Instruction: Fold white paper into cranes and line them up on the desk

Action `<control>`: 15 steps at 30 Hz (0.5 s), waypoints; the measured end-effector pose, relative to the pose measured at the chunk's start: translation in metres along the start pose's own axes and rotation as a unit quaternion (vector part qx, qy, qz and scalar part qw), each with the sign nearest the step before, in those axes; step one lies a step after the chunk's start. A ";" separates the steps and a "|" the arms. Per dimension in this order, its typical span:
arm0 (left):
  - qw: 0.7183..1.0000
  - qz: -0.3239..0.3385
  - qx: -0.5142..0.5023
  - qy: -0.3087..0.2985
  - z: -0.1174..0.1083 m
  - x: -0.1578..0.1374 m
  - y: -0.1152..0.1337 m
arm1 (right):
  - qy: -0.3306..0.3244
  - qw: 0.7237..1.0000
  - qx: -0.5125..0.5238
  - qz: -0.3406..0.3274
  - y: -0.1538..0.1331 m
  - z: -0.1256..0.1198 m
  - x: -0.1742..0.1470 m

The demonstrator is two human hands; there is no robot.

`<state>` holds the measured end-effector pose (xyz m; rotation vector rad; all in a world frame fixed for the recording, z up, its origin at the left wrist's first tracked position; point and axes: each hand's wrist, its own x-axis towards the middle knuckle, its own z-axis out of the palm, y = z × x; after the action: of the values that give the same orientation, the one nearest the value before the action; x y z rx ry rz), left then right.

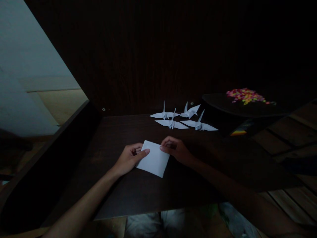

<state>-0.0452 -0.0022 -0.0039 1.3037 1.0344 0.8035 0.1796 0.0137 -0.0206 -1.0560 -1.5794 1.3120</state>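
A white square of paper (154, 160) is held between my two hands above the dark desk top. My left hand (130, 158) pinches its left edge, thumb lying on top and fingers curled underneath. At the upper right corner my right hand (177, 150) grips the sheet between thumb and bent fingers. Beyond the hands stand several folded white paper cranes: one at the back left (164, 114), one at the back right (190, 111), one at the front left (172, 124) and one at the front right (199, 125).
A dark desk (119, 198) has a raised panel behind and a side board (49, 155) at left. On a curved shelf (218, 99) at right lies a heap of small colourful pieces (246, 96). Below it shows a yellow-orange item (238, 133).
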 end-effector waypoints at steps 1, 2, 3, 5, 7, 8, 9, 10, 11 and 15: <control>1.000 -0.001 -0.007 0.001 0.000 -0.001 0.001 | -0.011 1.000 0.002 0.006 0.000 0.000 0.000; 1.000 -0.001 -0.013 0.001 0.000 -0.002 0.001 | -0.025 1.000 -0.002 0.011 0.000 0.000 0.000; 1.000 0.000 -0.018 0.001 0.000 -0.003 0.002 | -0.038 0.999 -0.010 0.013 0.000 0.000 0.000; 1.000 0.002 -0.025 0.000 -0.001 -0.004 0.004 | -0.049 0.998 -0.027 0.014 0.000 0.000 -0.001; 1.000 0.003 -0.030 -0.004 -0.002 -0.005 0.004 | -0.050 0.998 -0.033 0.011 0.001 0.000 -0.002; 0.999 0.001 -0.032 -0.008 -0.002 -0.005 0.004 | -0.050 0.998 -0.031 0.010 0.002 0.001 -0.003; 0.999 -0.001 -0.034 -0.012 -0.003 -0.005 0.004 | -0.052 0.998 -0.030 0.010 0.003 0.001 -0.004; 0.999 -0.002 -0.035 -0.014 -0.003 -0.004 0.003 | -0.058 0.998 -0.032 0.010 0.003 0.001 -0.004; 0.999 0.000 -0.032 -0.012 -0.004 -0.004 0.003 | -0.065 0.997 -0.034 0.011 0.003 0.001 -0.005; 1.000 0.015 -0.001 0.011 -0.006 -0.001 0.001 | -0.096 0.994 -0.055 0.009 0.001 0.001 -0.007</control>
<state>-0.0510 -0.0010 -0.0027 1.3136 1.0336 0.8435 0.1807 0.0063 -0.0220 -1.0377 -1.8065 1.3867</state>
